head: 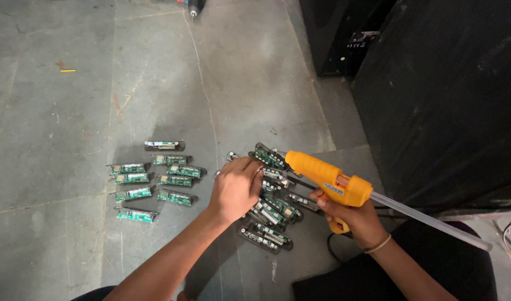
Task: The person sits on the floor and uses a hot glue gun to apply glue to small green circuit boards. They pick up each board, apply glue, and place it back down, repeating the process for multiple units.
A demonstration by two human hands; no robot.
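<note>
The right hand (356, 220) grips a yellow glue gun (328, 181), nozzle aimed at a pile of boards (272, 214) on the grey floor (55, 139). The left hand (236, 189) curls over the pile, pinching 1 board. More boards (155, 181) lie in rows just left.

Open grey floor (55, 139) left, laid-out circuit boards (155, 181) beside heaped boards (272, 209), black cabinet (445, 95) blocking the right.
</note>
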